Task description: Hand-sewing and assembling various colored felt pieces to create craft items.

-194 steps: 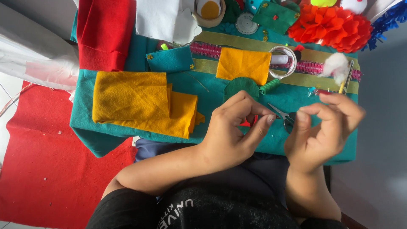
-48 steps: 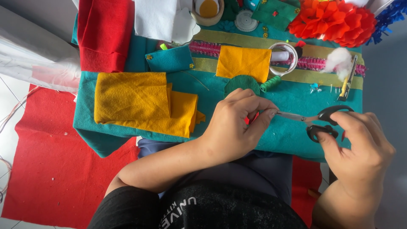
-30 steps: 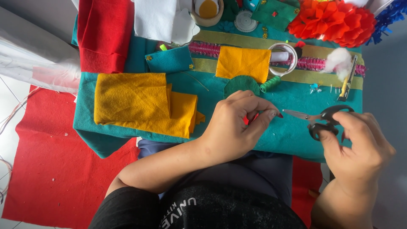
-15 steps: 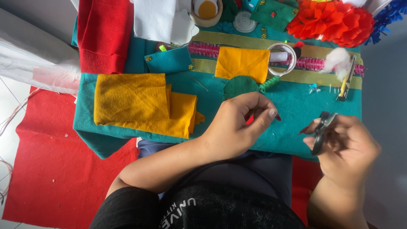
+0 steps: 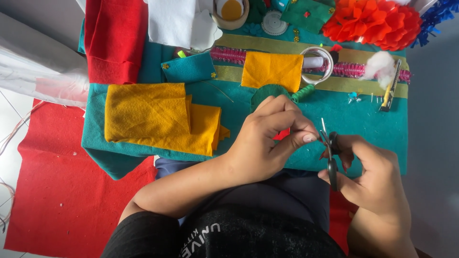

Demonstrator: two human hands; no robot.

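**Red felt scrap pinched in left grip, scissors in right**

A small red felt piece (image 5: 282,134) sits pinched between the thumb and fingers of the left hand (image 5: 263,143), mostly hidden by them; only a sliver shows. The left grip is pressed together on it, held over the teal cloth (image 5: 368,129) covering the tabletop.

Just right of that grip, the right hand (image 5: 368,177) is closed around black-handled scissors (image 5: 330,153), blades pointing up and away from the person, tips just beside the left fingertips. Whether the blades touch the felt cannot be told.

Just beyond the left grip lie a dark green felt round (image 5: 267,91) and a green thread spool (image 5: 303,93). Further beyond is a yellow felt square (image 5: 271,70). Left of the grip lies folded yellow felt (image 5: 153,117). Beyond the right grip, well apart, are a tape ring (image 5: 316,63), white stuffing (image 5: 380,64) and a yellow utility knife (image 5: 391,86).
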